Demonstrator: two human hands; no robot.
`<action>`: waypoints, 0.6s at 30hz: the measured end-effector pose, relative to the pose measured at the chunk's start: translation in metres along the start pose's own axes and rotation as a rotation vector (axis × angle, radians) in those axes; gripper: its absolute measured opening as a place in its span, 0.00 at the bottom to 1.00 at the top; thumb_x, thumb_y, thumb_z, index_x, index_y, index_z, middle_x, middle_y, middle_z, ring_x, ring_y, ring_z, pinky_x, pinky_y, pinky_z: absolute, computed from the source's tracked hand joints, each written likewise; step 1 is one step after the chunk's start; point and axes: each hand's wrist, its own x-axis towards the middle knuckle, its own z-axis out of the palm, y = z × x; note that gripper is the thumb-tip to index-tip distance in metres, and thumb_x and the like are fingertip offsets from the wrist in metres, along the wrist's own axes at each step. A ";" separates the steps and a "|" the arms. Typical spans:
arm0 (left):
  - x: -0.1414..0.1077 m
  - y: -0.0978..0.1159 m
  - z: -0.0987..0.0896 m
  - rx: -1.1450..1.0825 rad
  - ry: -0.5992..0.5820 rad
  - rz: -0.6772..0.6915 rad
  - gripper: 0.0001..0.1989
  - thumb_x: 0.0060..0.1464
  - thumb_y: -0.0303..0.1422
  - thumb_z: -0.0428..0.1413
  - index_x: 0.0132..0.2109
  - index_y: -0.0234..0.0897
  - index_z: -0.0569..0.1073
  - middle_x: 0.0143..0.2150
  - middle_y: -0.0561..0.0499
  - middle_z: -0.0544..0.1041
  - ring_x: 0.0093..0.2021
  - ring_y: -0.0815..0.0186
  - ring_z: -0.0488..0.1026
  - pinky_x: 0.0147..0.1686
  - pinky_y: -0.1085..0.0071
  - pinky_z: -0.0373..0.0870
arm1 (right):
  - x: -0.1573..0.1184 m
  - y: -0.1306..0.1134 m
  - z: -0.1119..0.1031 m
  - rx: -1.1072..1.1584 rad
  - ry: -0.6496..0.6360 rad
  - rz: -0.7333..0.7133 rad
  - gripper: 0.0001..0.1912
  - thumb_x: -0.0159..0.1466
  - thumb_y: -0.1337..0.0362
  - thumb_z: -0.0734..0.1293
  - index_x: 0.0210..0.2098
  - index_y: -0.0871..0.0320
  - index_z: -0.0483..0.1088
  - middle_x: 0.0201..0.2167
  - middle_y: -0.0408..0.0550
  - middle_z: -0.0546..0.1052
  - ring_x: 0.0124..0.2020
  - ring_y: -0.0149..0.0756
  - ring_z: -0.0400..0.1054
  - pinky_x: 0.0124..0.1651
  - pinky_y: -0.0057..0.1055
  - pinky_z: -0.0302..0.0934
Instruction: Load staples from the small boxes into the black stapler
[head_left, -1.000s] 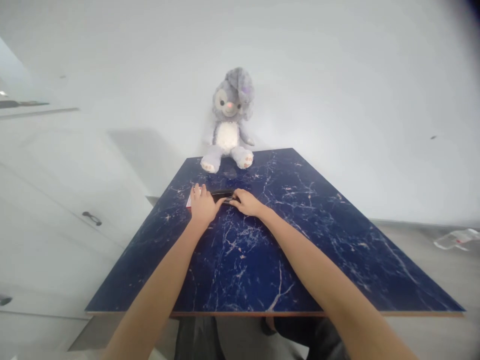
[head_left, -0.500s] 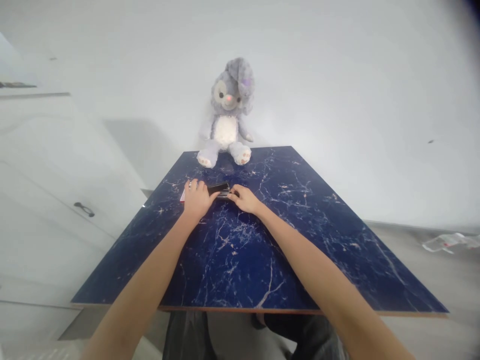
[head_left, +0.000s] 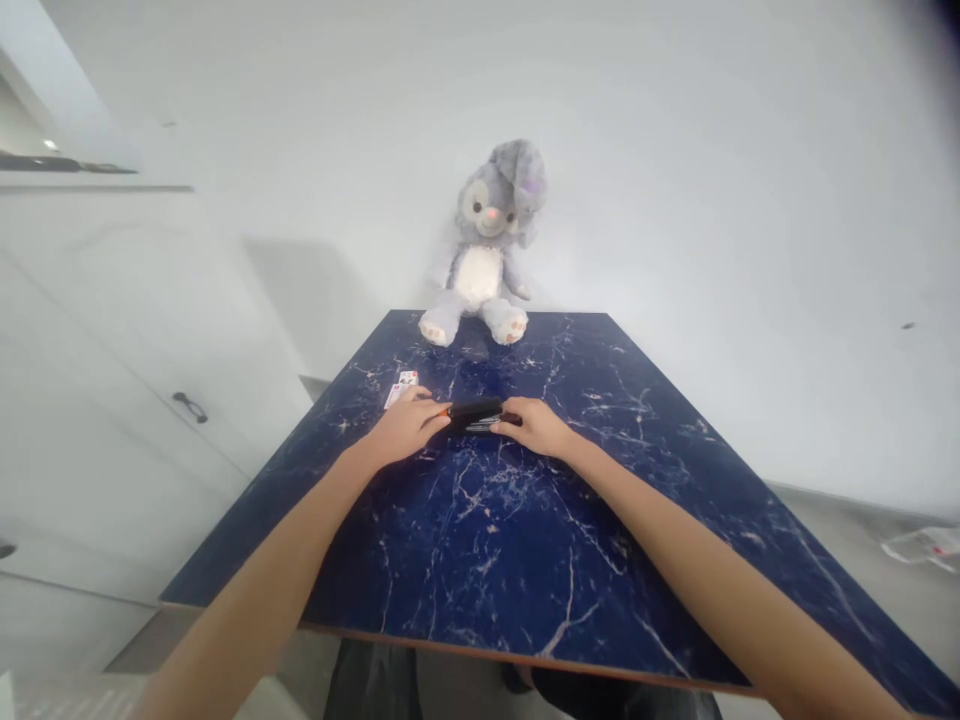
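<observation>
A long black stapler [head_left: 478, 408], with silver metal showing along its near side, is held low over the blue tabletop between my hands. My left hand [head_left: 405, 428] grips its left end with thumb and fingers, where a bit of orange shows. At the other end, the fingers of my right hand [head_left: 538, 426] are closed around it, hiding that tip. Just beyond my left hand lies a small white box with red marks [head_left: 403, 386], partly covered by my fingers.
A grey plush rabbit [head_left: 481, 272] sits at the table's far edge against the wall. The dark blue marbled table [head_left: 487, 560] spreads beneath my arms. White cabinets [head_left: 97, 330] stand on the left, and clear plastic [head_left: 926, 547] lies on the floor to the right.
My hands and the stapler have come slightly nearer to me. My left hand has shifted off the small white box, uncovering more of it. The view has turned a little left.
</observation>
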 end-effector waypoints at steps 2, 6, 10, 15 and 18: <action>-0.002 -0.001 0.005 -0.017 0.004 0.019 0.22 0.64 0.45 0.51 0.60 0.42 0.72 0.49 0.42 0.75 0.53 0.54 0.67 0.53 0.57 0.67 | -0.004 0.000 -0.007 -0.009 -0.041 -0.013 0.12 0.65 0.57 0.69 0.33 0.59 0.69 0.31 0.45 0.73 0.30 0.32 0.66 0.34 0.26 0.55; -0.007 0.002 0.021 0.003 0.084 -0.063 0.27 0.63 0.47 0.53 0.64 0.39 0.68 0.42 0.43 0.74 0.45 0.56 0.69 0.47 0.60 0.68 | -0.003 -0.004 -0.012 -0.138 -0.173 -0.046 0.15 0.68 0.55 0.65 0.33 0.60 0.70 0.27 0.46 0.74 0.25 0.32 0.65 0.30 0.27 0.51; -0.010 0.005 0.027 0.037 0.113 -0.126 0.25 0.62 0.48 0.52 0.59 0.38 0.72 0.37 0.45 0.74 0.41 0.57 0.68 0.43 0.63 0.68 | 0.004 -0.005 -0.014 -0.224 -0.286 -0.087 0.25 0.70 0.49 0.60 0.25 0.61 0.71 0.22 0.49 0.74 0.22 0.32 0.63 0.28 0.28 0.48; -0.007 -0.002 0.027 -0.056 0.095 -0.053 0.29 0.61 0.50 0.54 0.62 0.37 0.70 0.42 0.44 0.77 0.42 0.58 0.67 0.43 0.64 0.68 | 0.003 -0.004 -0.008 -0.190 -0.189 -0.149 0.25 0.70 0.51 0.60 0.24 0.61 0.72 0.22 0.50 0.74 0.23 0.32 0.63 0.30 0.29 0.49; -0.004 -0.008 0.027 -0.075 0.085 -0.030 0.28 0.62 0.49 0.52 0.62 0.38 0.71 0.42 0.43 0.78 0.40 0.59 0.66 0.44 0.63 0.67 | -0.001 -0.002 -0.004 -0.143 -0.128 -0.147 0.24 0.69 0.51 0.61 0.24 0.60 0.71 0.21 0.48 0.72 0.22 0.32 0.62 0.30 0.29 0.50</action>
